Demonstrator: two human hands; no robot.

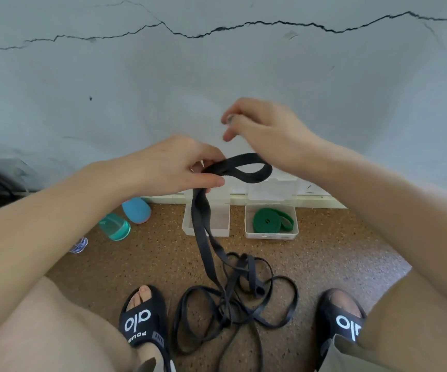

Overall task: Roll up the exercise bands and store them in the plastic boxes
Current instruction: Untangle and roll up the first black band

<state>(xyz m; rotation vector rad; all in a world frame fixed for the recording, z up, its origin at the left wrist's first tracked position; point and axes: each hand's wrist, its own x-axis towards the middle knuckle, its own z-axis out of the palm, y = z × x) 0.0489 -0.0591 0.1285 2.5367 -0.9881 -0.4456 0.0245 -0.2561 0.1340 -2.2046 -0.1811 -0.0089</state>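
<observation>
Two hands work the black band (239, 167): the left hand (179, 165) pinches its looped top end, the right hand (265, 130) hovers just above with fingers curled, seemingly holding nothing. The band's length hangs straight down from the left to a tangle below, before the empty box (206, 221)

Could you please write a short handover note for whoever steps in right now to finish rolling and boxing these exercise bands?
Left hand: pinches the black band at the start of a loop.
Right hand: above the loop, fingers curled; blurred, so I cannot tell whether it holds anything.
Black band: one small loop formed at the hands; the rest hangs down to a loose tangle on the floor between the feet.
Green band: rolled, lying in the right plastic box.
Left plastic box: open, with no band seen in it.
Done: green band stored.
Left: roll the black band and box it.
</observation>
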